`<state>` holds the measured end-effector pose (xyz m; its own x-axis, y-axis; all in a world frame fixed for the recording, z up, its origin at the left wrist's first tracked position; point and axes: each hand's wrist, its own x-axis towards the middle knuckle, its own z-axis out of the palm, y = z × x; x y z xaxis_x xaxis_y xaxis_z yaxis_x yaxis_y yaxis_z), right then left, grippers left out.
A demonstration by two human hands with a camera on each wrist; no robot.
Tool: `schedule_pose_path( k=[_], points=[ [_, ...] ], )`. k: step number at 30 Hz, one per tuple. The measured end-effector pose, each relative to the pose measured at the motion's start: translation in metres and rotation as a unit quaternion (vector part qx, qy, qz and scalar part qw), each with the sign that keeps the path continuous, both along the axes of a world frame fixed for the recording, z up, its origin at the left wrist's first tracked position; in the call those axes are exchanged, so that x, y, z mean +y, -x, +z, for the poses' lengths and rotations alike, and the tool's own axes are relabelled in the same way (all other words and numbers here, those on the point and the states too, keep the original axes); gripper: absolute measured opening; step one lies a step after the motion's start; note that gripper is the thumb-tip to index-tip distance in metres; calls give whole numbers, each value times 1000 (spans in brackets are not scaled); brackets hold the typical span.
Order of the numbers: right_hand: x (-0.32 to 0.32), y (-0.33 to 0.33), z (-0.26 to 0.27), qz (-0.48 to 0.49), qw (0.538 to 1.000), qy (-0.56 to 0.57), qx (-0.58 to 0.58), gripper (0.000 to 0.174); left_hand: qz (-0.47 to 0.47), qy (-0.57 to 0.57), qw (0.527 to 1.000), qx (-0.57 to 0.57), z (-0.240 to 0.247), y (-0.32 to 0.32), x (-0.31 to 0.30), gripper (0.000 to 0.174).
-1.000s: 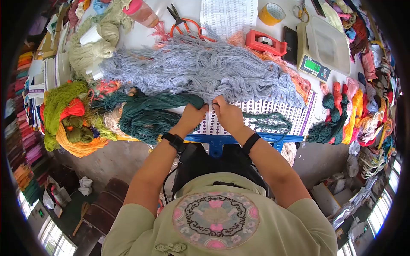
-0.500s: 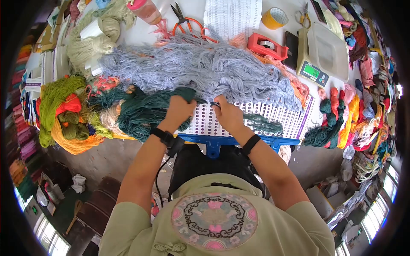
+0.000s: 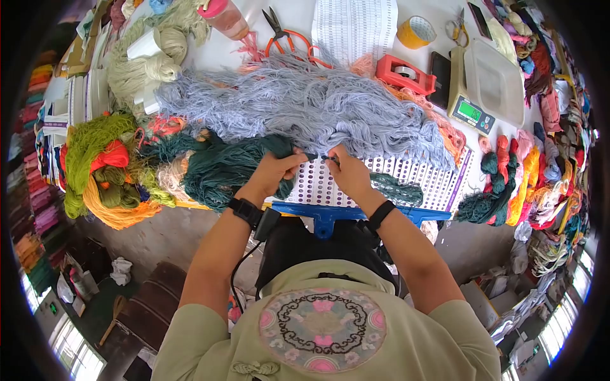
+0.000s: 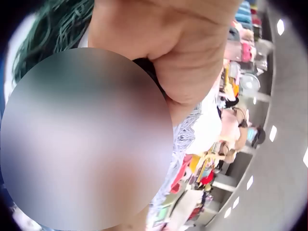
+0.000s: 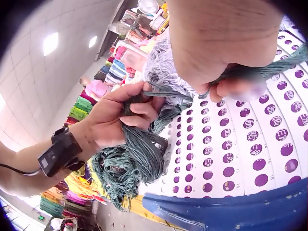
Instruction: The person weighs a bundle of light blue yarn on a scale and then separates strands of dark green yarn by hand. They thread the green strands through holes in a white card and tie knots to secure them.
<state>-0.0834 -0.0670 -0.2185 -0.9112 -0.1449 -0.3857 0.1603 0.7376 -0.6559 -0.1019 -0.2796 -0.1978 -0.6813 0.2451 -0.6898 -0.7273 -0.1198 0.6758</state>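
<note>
Dark green yarn (image 3: 222,166) lies bunched at the left of the punched white cards (image 3: 318,185). The left hand (image 3: 274,173) grips its right end, fingers curled round the strands, as the right wrist view shows with the same hand (image 5: 113,113). A thin green strand runs from there to the right hand (image 3: 349,175), which pinches it over the cards. In the right wrist view more green yarn (image 5: 284,65) trails out past the right hand (image 5: 226,43). A small green bundle (image 3: 397,189) rests right of that hand. A blurred disc hides much of the left wrist view.
Pale blue-grey yarn (image 3: 292,101) spreads behind the hands. Farther back are orange-handled scissors (image 3: 289,38), a red tape dispenser (image 3: 404,75), a tape roll (image 3: 416,32) and a scale (image 3: 473,113). Coloured yarn heaps (image 3: 108,171) lie at the left. A blue bar (image 3: 324,216) edges the table.
The left hand first moved left, away from the right hand, then came partly back, its thumb and fingers now extended toward the strand. The small green bundle at the right has shortened.
</note>
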Motion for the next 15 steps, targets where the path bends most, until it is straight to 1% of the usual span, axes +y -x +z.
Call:
schedule_pose_path(
  k=[1,2,3,4,5,6,7,8,9,10,11,12,14,15],
  points=[
    [0,1,-1,-8,1000,7,-24,24,-15,-90,995,-41,4,-1,1,15],
    [1,2,-2,-8,1000,8,-24,24,-49,-138,986,-78,8,-3,5,18],
    [1,3,-3,-15,998,36,-44,26,-38,-160,983,-81,11,-6,15,21],
    [3,3,-7,-23,996,64,-64,27,-80,-159,981,-76,11,-5,22,22],
    [5,1,-14,-23,996,63,-64,27,-120,-158,977,-72,11,-5,27,22],
    [6,0,-20,-34,990,103,-85,28,-120,-159,977,-71,11,-5,33,22],
    [5,3,-18,-45,983,142,-106,29,-155,-69,986,-11,8,-5,39,22],
    [8,6,-15,-42,983,141,-106,29,-186,22,981,49,5,-6,42,22],
    [13,9,-11,-45,978,155,-133,29,-184,22,981,49,2,-5,42,22],
    [15,12,-5,-48,971,168,-160,29,-227,48,969,86,-2,-2,41,18],
    [16,13,-6,-46,972,168,-161,29,-270,74,952,122,-5,-1,40,16],
    [18,14,-7,-36,968,183,-169,28,-268,74,953,122,-7,-1,40,16],
    [18,14,-12,-25,964,196,-177,28,-313,166,927,124,-10,-1,38,12],
    [16,14,-15,-19,966,193,-168,31,-311,166,928,124,-14,-3,36,12]
  ],
)
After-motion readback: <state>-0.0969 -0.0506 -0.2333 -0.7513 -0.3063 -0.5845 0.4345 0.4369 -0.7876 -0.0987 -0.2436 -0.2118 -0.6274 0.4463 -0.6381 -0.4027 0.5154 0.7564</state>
